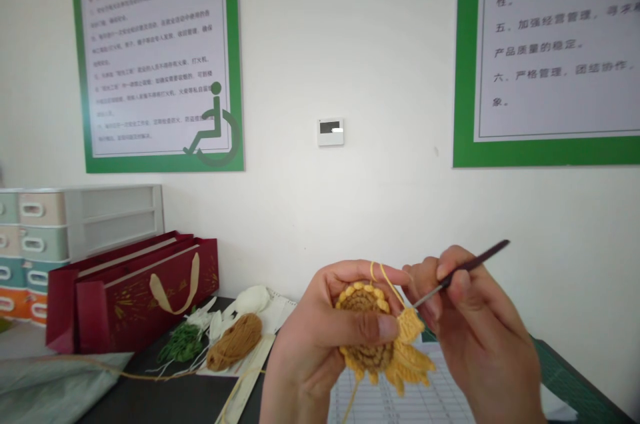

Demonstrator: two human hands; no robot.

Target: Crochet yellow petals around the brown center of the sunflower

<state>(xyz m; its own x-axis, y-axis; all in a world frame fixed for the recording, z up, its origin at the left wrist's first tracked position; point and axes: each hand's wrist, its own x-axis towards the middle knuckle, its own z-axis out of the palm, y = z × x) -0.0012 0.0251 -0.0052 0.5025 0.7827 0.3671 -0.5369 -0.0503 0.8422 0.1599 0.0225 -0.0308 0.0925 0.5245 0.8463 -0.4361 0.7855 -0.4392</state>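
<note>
My left hand (340, 324) pinches a crocheted sunflower (367, 304) with a brown round centre and yellow petals along its edge. The thumb lies across the front of the piece, hiding part of the centre. Yellow yarn (393, 285) loops over the left index finger and runs down to the petal at the right side. In my right hand (475, 324) is a crochet hook (475, 263) with a dark handle, held like a pen. Its metal shaft points down and left, with the tip at the upper right petal. A yellow strand hangs below the flower.
Brown yarn (235, 342), green yarn (181, 343) and white yarn (253, 299) lie on the dark table at left. Behind them stand maroon gift bags (150, 297) and a drawer unit (115, 217). Printed paper (400, 397) lies under the hands; a green mat (575, 377) is at right.
</note>
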